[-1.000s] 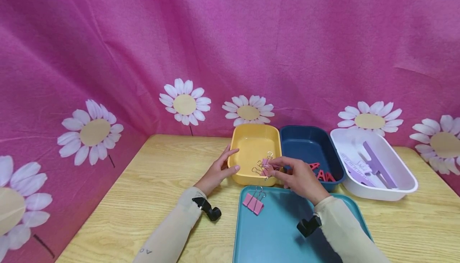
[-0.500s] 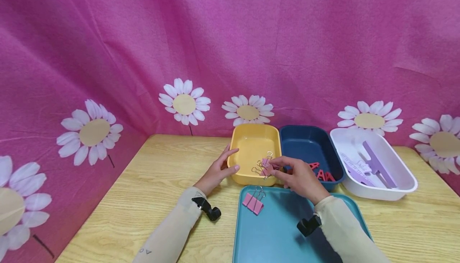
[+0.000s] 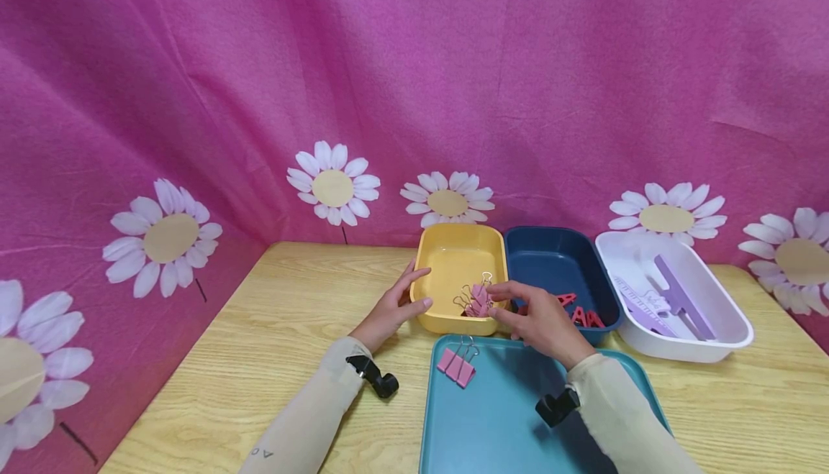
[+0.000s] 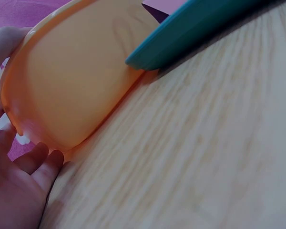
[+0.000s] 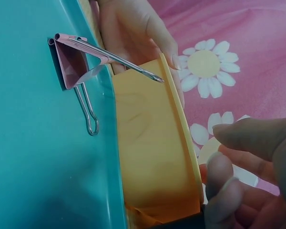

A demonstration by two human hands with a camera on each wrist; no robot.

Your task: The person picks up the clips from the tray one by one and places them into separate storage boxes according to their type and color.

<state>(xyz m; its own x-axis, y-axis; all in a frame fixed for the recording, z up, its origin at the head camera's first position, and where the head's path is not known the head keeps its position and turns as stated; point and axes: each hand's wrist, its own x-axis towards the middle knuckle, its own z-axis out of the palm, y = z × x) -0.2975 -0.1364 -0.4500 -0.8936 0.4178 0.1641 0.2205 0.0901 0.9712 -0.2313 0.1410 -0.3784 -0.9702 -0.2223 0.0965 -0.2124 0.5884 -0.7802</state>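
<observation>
In the head view my left hand (image 3: 386, 310) holds the left side of a yellow bin (image 3: 453, 251), one finger over the rim and the thumb by the near corner. My right hand (image 3: 544, 319) hovers over this bin's near right corner; in the right wrist view its thumb and fingers stand apart with nothing between them. Below those fingertips, several pink binder clips (image 3: 478, 301) lie bunched in the bin, partly hidden. Another pink binder clip (image 3: 457, 366) rests on the teal tray (image 3: 492, 416), its wire handles pointing toward the bin.
Right of the yellow bin stands a navy bin (image 3: 550, 251) with several red letter-A-shaped clips (image 3: 579, 314). Beyond it, a white bin (image 3: 719, 341) contains purple items, including a ruler (image 3: 641, 312). A pink flowered cloth (image 3: 414, 85) hangs behind the wooden table (image 3: 214, 380).
My right hand has let go of a pink binder clip, which now lies lower among the others in the yellow bin. The right fingers have spread slightly. My left hand stays put.
</observation>
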